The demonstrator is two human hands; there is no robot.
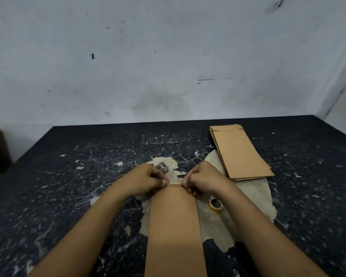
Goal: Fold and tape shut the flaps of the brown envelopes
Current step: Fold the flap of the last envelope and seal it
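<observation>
Hands, left and right, pinching brown envelope top flap, envelope stack beside.

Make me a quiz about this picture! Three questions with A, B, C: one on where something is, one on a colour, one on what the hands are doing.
1. Where is the tape roll?
A. On the envelope stack
B. On the table under the right forearm
C. In the left hand

2. What colour is the envelope stack?
A. Brown
B. White
C. Blue

3. What are both hands doing?
A. Resting flat
B. Holding tape
C. Pinching the envelope's top edge

Answers: 1 B, it lies beside the near envelope. 2 A, plainly brown. 3 C, left hand and right hand pinch its far edge.
</observation>
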